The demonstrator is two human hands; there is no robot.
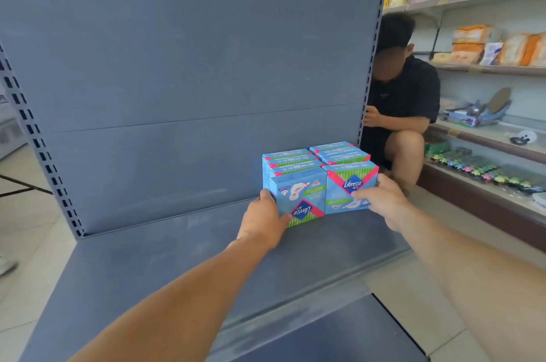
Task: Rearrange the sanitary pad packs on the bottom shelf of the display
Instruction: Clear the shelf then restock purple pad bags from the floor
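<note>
Several blue, green and pink Libresse sanitary pad packs (298, 162) stand in two rows at the right rear of the grey bottom shelf (177, 243). My left hand (263, 221) grips the front left pack (298, 199), whose logo reads upside down, with fingers on its left side and thumb at its lower front. Over on the right row, my right hand (382, 199) holds the front right pack (350, 184) at its right side and lower front. The two front packs touch each other.
The grey back panel (192, 51) rises behind the shelf, with slotted uprights (38, 140) at its edges. A person in a black shirt (404, 101) crouches behind the display on the right. Stocked wall shelves (487, 72) run along the right. Tiled floor surrounds the base.
</note>
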